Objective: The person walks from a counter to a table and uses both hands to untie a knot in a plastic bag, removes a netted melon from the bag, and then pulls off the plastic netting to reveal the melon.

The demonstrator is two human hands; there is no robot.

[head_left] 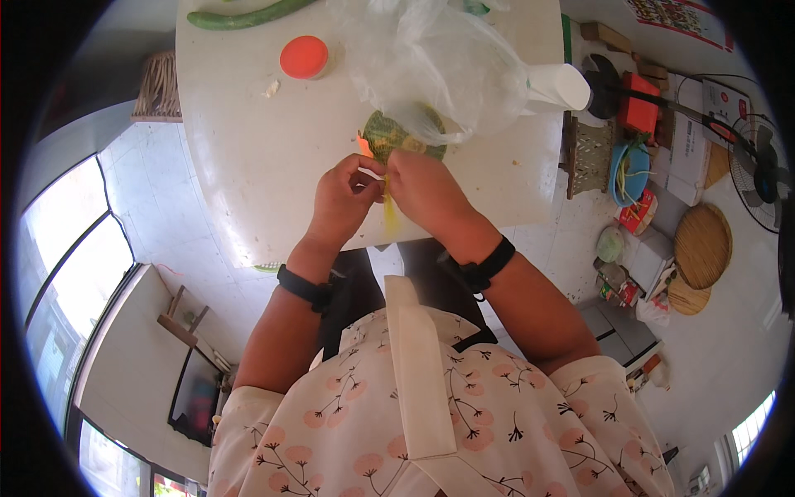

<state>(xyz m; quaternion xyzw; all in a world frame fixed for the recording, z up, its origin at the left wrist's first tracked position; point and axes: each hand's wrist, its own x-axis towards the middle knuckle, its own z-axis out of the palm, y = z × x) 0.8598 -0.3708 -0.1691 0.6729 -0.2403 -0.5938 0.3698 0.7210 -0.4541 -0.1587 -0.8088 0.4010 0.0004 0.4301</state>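
Note:
Close to the table's near edge, my left hand (341, 197) and my right hand (426, 190) come together, fingertips pinched. Between them a thin, see-through yellow strip (391, 217) hangs down toward the table edge; its material is unclear. Just beyond my fingers lies a mottled green pumpkin (385, 137), with an orange patch (364, 146) showing at its left side. A crumpled clear plastic bag (431, 70) partly covers the pumpkin and spreads over the far part of the table. My fingertips hide where the strip's upper end goes.
On the white table (248, 166) are a red-lidded round tub (304, 57), a long green vegetable (248, 16) and a white cylinder (559, 86) at the right. Beyond the right edge stand a woven stool (590, 157), a blue basin (629, 174) and a black fan (758, 170).

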